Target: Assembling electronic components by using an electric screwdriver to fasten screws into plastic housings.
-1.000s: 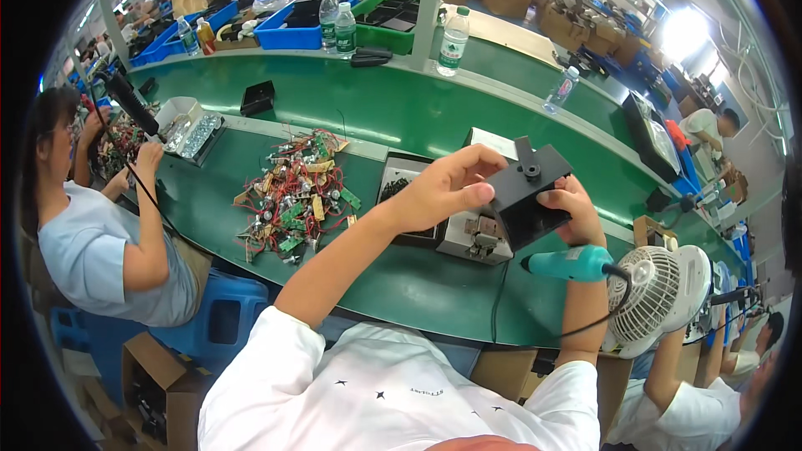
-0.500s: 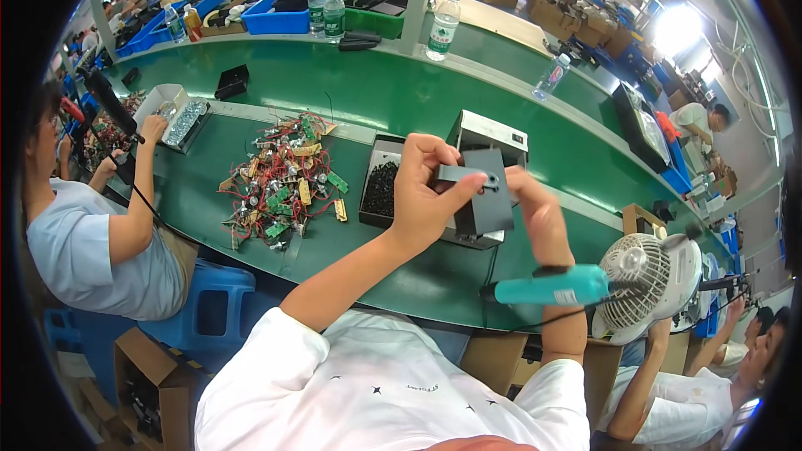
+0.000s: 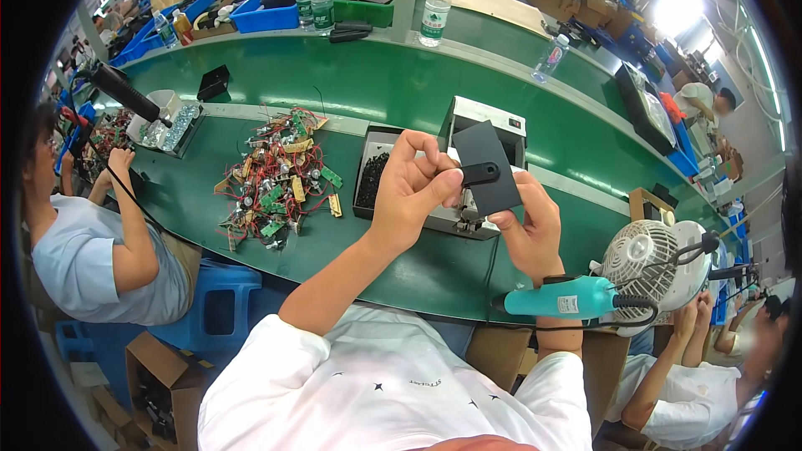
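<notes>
My left hand (image 3: 403, 200) pinches the end of a small black strip-like piece (image 3: 481, 173) between thumb and fingers. This piece has a rounded end with a hole and lies across the face of a flat black rectangular panel (image 3: 494, 139). My right hand (image 3: 535, 230) grips that panel by its lower right edge, thumb below and fingers partly behind it. Both hands are raised above the bench, in front of a white boxy machine (image 3: 515, 123). A teal electric screwdriver (image 3: 558, 298) hangs on its cable over my right forearm.
A box of small black parts (image 3: 373, 177) stands left of the machine. Farther left lies a heap of wired circuit boards (image 3: 280, 175) on the green bench (image 3: 359, 263). A white fan (image 3: 643, 267) is at the right. Co-workers sit on both sides; bottles (image 3: 434, 12) stand behind.
The black panel has tilted and turned in my hands, with the strip flatter against it. My right hand has shifted to its lower edge. The left co-worker's hand has moved down from a tray.
</notes>
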A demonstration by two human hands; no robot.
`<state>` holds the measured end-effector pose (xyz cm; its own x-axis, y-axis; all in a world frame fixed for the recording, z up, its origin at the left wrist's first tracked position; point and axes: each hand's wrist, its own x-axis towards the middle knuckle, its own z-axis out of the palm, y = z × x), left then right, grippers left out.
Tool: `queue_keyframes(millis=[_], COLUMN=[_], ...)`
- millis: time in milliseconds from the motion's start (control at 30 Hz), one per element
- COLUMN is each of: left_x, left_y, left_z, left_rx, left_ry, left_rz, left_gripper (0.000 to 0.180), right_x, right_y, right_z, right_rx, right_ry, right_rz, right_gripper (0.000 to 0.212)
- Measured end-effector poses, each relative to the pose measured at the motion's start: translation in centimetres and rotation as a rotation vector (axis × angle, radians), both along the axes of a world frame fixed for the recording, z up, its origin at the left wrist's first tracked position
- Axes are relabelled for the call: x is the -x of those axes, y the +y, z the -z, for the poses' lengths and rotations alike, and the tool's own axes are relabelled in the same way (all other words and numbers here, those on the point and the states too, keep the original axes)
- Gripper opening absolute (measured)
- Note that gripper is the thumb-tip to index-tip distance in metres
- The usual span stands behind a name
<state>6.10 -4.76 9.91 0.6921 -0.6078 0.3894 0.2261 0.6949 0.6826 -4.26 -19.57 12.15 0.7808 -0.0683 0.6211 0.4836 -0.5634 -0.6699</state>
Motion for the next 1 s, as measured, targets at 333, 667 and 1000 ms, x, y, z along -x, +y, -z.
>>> queue_keyframes(millis=[333,667,1000], left_x=[0.8,2.2,4.9], left_y=[0.4,6.2,5.9], left_z=[-0.2,3.0,10.7], left_rx=[0.015,-0.379,-0.632], left_ry=[0.035,-0.199,-0.18], left_rz=[-0.051,-0.143,-0.236], left_gripper=[0.027,0.033,0.01], right_x=[0.2,2.2,2.7], right_y=[0.2,-5.0,0.1], right_z=[0.0,4.7,4.9], right_rx=[0.022,-0.711,-0.779], right_ry=[-0.014,-0.11,-0.083], right_rz=[-0.059,-0.27,0.134], right_gripper=[0.018,0.03,0.093])
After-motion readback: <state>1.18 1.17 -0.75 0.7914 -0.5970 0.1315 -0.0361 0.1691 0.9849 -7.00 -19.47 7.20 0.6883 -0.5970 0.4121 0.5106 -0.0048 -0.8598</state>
